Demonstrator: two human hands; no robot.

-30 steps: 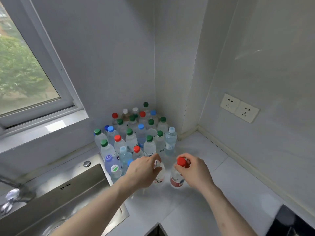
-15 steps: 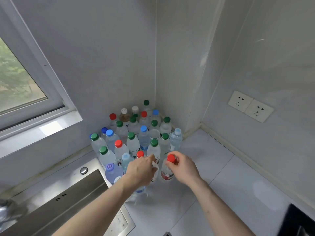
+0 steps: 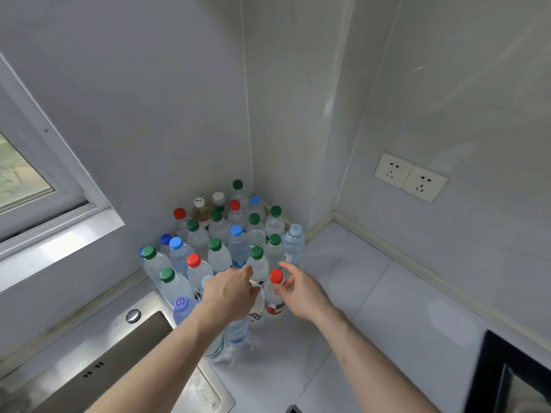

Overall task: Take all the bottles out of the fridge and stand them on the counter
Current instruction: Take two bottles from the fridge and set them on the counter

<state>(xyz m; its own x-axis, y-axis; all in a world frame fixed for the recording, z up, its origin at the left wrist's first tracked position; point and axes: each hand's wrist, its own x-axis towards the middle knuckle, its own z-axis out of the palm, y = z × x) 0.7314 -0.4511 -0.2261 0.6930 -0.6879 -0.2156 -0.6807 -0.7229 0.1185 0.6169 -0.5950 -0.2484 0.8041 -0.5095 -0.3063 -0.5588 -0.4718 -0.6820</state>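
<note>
A: What does the left hand (image 3: 231, 289) cover?
B: The cap of the bottle beneath it; whether its fingers grip that bottle cannot be told.
A: And at seven o'clock?
B: The sink (image 3: 125, 362) runs off the bottom edge.
A: Four o'clock?
B: A dark appliance (image 3: 512, 380), cut by the corner; its kind is unclear.

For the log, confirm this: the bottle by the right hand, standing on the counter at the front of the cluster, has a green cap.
Wrong on the cap: in the head view, the bottle by the right hand has a red cap. It does stand on the counter at the cluster's front.
</note>
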